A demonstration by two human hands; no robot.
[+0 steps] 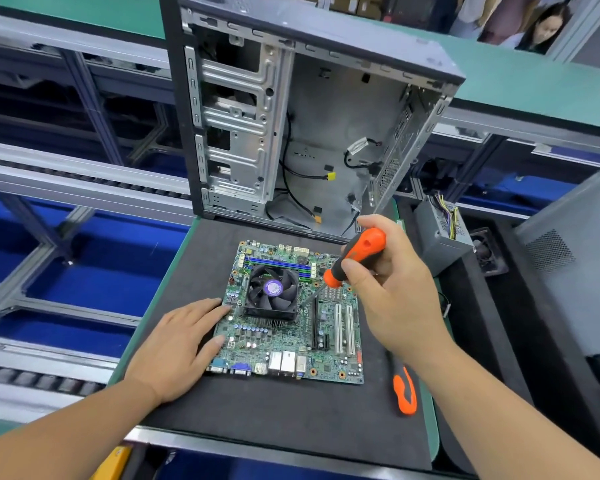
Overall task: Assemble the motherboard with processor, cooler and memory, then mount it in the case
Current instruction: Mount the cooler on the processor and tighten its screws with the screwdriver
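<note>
Surface: black foam mat [284, 410] on a green-edged bench; blue bins and roller conveyor rails to the left.
Motherboard [288, 344]: green, flat on the mat, black finned cooler [272, 292] fitted.
Case [326, 109]: bare grey steel, upright, side open, behind the board.
Right hand [392, 285]: fingers clamped round an orange-and-black screwdriver [355, 258], tip beside the cooler.
Left hand [177, 348]: fingers spread flat, pressing the board's left edge.
Spare screwdriver [405, 393]: lying on the mat, right of the board.

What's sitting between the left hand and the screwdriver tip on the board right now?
In the head view, the cooler with its black fan sits between the left hand and the screwdriver tip, mounted on the motherboard.
</note>
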